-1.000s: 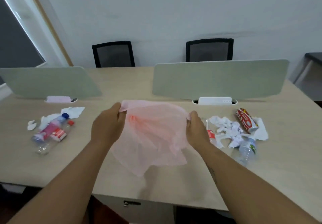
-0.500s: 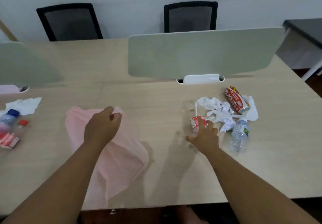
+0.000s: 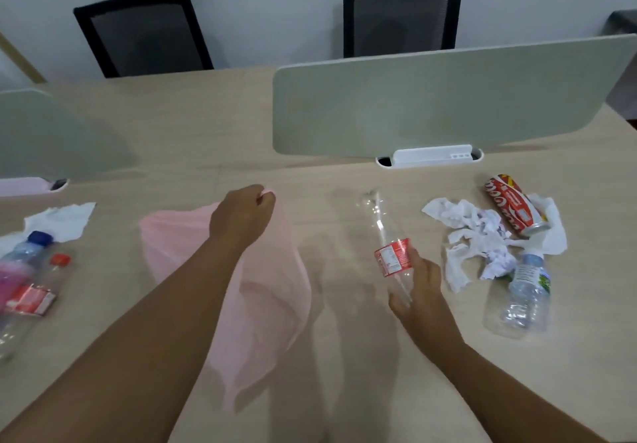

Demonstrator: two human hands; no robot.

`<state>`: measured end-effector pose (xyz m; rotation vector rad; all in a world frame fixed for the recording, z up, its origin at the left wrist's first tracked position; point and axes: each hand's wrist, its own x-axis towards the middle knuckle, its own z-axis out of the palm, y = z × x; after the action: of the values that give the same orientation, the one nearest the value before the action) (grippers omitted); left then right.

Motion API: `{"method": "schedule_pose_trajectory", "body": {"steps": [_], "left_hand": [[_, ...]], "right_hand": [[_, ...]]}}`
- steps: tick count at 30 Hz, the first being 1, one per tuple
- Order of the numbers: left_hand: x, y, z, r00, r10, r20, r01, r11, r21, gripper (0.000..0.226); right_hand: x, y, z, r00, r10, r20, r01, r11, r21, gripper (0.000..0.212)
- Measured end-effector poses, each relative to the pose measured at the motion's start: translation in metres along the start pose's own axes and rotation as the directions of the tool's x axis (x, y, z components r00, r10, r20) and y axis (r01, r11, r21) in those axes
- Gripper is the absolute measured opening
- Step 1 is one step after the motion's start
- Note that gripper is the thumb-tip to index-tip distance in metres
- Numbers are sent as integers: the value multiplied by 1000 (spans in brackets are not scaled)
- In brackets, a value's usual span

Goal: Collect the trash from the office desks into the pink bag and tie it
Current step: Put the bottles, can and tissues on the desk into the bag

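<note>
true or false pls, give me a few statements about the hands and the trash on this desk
1. The left hand grips the pink bag. True.
2. The right hand holds the red can. False: it holds a clear bottle; the can lies on the desk.
3. The crumpled paper is inside the bag. False: it lies on the desk.
4. The can lies on its side. True.

Right hand (image 3: 418, 291) no longer on pink bag (image 3: 269, 291); now off to right, fingers curl round clear red-label bottle (image 3: 393, 256). Left hand (image 3: 241, 216) alone pinches bag rim; bag mouth collapses, hangs slack.
</note>
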<state>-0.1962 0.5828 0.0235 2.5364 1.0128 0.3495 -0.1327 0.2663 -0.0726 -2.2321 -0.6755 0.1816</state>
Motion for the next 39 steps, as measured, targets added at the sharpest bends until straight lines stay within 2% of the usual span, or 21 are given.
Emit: {"method": "schedule_pose_trajectory", "body": {"steps": [3,6,9,13,16,19,21,23,26,29,33,36,39], "left_hand": [[27,0,-11,999,17,42,-14,997,-71,35],[43,-3,-17,992,73,100,-64,994,-90,35],[45,-4,-22,976,141,168,-124,986,-108,33],[39,-10,-27,943,216,254,-174,969,-178,30],[31,-14,-24,915,244,320,-172,956,-237,28],[29,-9,-17,900,279,335,-192,943,-271,31],[32,1,-7,895,303,328,-203,930,-306,32],[35,14,6,884,330,331,-222,920,-323,33],[41,33,29,869,364,335,-260,912,-317,32],[46,56,53,844,404,353,-308,903,-298,34],[58,90,80,824,425,374,-346,901,-260,33],[67,111,96,812,438,385,-354,895,-271,32],[79,130,105,806,446,389,-362,891,-273,30]], "right_hand": [[-29,-17,12,970,-175,170,197,973,-121,96],[-46,-35,32,906,-194,376,295,927,-232,94],[-34,-63,59,869,-171,464,350,875,-333,90],[6,-104,101,900,-120,418,296,874,-385,88],[33,-122,134,927,-63,371,168,951,-259,88],[48,-120,140,906,-23,423,101,982,-162,85],[51,-99,120,927,22,373,47,984,-174,76],[49,-68,88,968,86,235,-26,969,-246,63],[45,-16,34,973,229,-3,-204,862,-463,68],[40,30,-12,892,403,-205,-446,709,-547,83],[32,78,-54,732,578,-362,-674,533,-512,95],[22,105,-73,642,678,-357,-760,505,-408,97],[16,117,-84,661,663,-351,-750,564,-347,93]]}}
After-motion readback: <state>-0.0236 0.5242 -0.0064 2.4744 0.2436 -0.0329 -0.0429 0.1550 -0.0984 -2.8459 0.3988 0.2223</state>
